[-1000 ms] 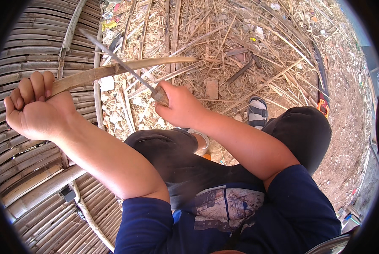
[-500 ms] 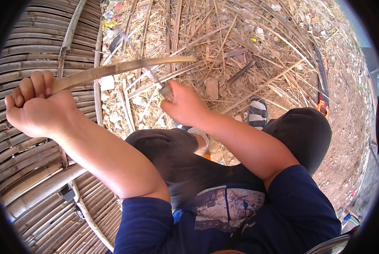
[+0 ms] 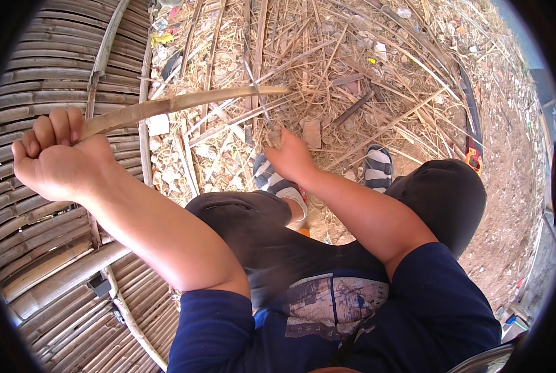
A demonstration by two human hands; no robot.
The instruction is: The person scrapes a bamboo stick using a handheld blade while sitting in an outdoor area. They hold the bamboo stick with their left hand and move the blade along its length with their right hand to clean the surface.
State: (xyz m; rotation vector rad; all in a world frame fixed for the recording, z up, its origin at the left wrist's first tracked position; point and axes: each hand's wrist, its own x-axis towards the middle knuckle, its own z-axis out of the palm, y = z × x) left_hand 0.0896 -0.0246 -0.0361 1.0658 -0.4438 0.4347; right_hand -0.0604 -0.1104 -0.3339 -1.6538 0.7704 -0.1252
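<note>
My left hand grips one end of a long, slightly curved bamboo strip, which stretches rightward over the littered ground. In my right hand is a knife, closed around its handle. The thin knife blade points away from me and crosses the bamboo strip close to its far right end. Blade and strip appear to touch there. My fingers cover most of the handle.
A bamboo-slat platform fills the left side. Split sticks, straw and shavings cover the ground ahead. On the right lies a saw with an orange handle. My sandalled feet rest below the work.
My right hand has moved right with the knife, so the blade has slid along the strip toward its far end. My left hand and the strip have barely shifted.
</note>
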